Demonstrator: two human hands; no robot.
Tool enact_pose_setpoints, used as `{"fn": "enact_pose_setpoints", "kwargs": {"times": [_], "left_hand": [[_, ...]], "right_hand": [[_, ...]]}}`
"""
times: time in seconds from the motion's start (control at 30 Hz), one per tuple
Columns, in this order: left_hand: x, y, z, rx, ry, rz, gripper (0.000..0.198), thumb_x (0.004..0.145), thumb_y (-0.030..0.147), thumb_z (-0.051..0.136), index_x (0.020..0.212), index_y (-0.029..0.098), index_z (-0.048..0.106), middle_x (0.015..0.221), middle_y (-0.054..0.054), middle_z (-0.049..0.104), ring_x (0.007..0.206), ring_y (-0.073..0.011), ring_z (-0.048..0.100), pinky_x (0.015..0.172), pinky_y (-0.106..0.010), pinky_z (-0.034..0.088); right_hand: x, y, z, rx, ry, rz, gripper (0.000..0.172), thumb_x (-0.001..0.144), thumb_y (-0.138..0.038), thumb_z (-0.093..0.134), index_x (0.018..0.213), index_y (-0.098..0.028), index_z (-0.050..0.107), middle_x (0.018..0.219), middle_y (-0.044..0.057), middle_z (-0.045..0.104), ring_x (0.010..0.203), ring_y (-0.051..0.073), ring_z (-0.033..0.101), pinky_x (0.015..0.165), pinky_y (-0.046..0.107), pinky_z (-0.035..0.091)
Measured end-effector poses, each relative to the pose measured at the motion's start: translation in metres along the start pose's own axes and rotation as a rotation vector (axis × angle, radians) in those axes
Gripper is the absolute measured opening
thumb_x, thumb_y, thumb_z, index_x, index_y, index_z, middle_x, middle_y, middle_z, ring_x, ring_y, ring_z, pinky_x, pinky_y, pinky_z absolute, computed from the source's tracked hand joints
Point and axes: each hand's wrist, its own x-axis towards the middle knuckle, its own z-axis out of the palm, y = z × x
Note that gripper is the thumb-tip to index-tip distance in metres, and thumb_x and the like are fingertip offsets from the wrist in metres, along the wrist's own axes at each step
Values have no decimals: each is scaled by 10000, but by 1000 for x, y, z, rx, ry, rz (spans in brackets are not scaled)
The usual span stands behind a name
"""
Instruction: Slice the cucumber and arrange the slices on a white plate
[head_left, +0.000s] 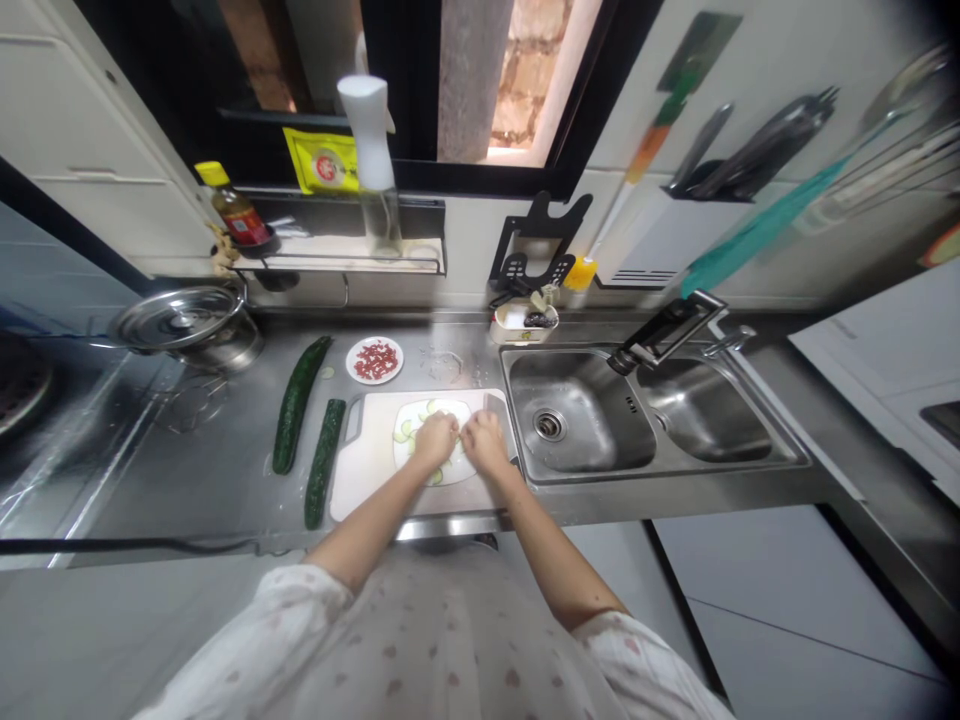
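Observation:
Both hands are close together over a white plate (405,462) that holds pale green cucumber slices (407,430). The plate rests on a light cutting board (360,478). My left hand (436,440) is closed above the middle of the plate, its fingertips pressed together. My right hand (484,440) is at the plate's right edge, with its fingers curled towards the left hand. What either hand grips is too small to make out. Left of the board lie a cut cucumber (325,465) and a longer cucumber (300,405). A small plate of red pieces (374,360) sits behind the board.
A double sink (577,410) with a black faucet (664,330) is on the right. A lidded steel pot (187,325) stands at the left. A shelf (337,253) with bottles and a knife block (667,235) are at the back wall.

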Motion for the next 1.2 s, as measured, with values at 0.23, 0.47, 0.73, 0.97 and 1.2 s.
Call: {"fn": "enact_pose_setpoints", "kwargs": {"times": [0.23, 0.47, 0.73, 0.97, 1.2], "left_hand": [[1, 1, -1, 6, 1, -9, 173, 897, 275, 476, 908, 194, 628, 990, -76, 625, 990, -195, 571, 838, -284, 430], [-1, 0, -2, -1, 9, -2, 172, 895, 279, 481, 906, 192, 629, 993, -80, 628, 989, -198, 574, 836, -287, 426], [-1, -3, -3, -4, -2, -16, 175, 895, 273, 481, 947, 190, 626, 1015, -78, 627, 1000, -197, 570, 829, -283, 418], [-1, -1, -3, -4, 4, -9, 163, 891, 261, 485, 933, 193, 627, 1012, -83, 627, 1010, -201, 566, 834, -285, 416], [-3, 1, -5, -23, 2, -10, 161, 891, 263, 489, 924, 192, 629, 1001, -83, 624, 998, -198, 567, 838, -289, 423]], "right_hand": [[1, -1, -1, 5, 11, 9, 216, 901, -276, 493, 961, -168, 669, 1077, 117, 510, 1027, 245, 374, 891, 367, 323], [0, 0, -3, 0, 27, 36, 206, 886, -255, 500, 976, -166, 663, 1089, 120, 519, 1024, 244, 398, 899, 361, 324], [1, 2, -5, 22, 24, 68, 228, 879, -249, 505, 1038, -175, 651, 1133, 128, 514, 1065, 264, 402, 924, 387, 312], [2, 0, -2, 9, 28, 47, 209, 884, -256, 511, 995, -160, 659, 1113, 138, 522, 1041, 260, 409, 906, 374, 324], [2, 0, -2, -8, 15, 52, 200, 890, -265, 505, 976, -171, 660, 1110, 131, 527, 1026, 255, 406, 901, 369, 318]]}}
